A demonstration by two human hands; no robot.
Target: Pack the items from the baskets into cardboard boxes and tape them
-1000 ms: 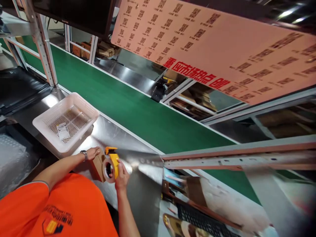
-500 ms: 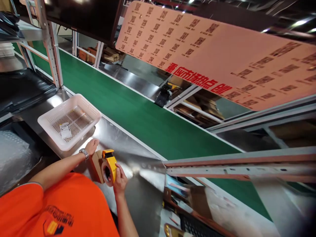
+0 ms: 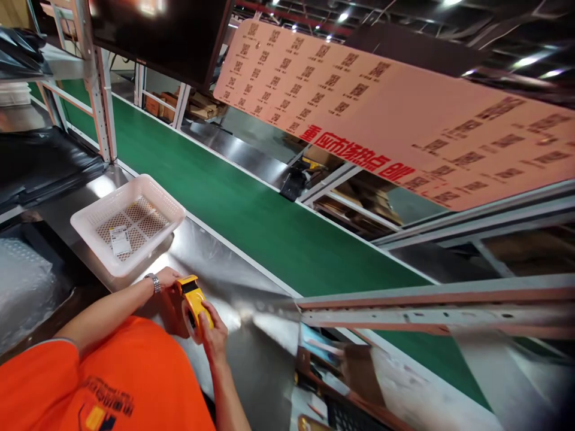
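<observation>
A yellow tape dispenser [image 3: 194,299] with a roll of tape is gripped in my right hand [image 3: 214,334], its black-edged head pointing away from me. Directly left of it, a small brown cardboard box [image 3: 172,310] stands against my body side of the metal bench, partly hidden by the dispenser. My left hand [image 3: 168,278], with a watch at the wrist, is closed at the box's far top edge. Its fingertips come close to the dispenser head; whether they touch it I cannot tell.
A white plastic basket [image 3: 128,224] holding a label slip [image 3: 120,240] sits on the metal bench [image 3: 265,353]. Beyond runs a green conveyor belt [image 3: 233,185]. A metal rail [image 3: 404,305] crosses at right; a sign board [image 3: 359,126] and monitor [image 3: 157,39] hang above. Bubble wrap [image 3: 27,287] lies left.
The tape dispenser has moved slightly left and over the box, covering more of it. My left hand has shifted down towards the dispenser head, and the view has tilted a little.
</observation>
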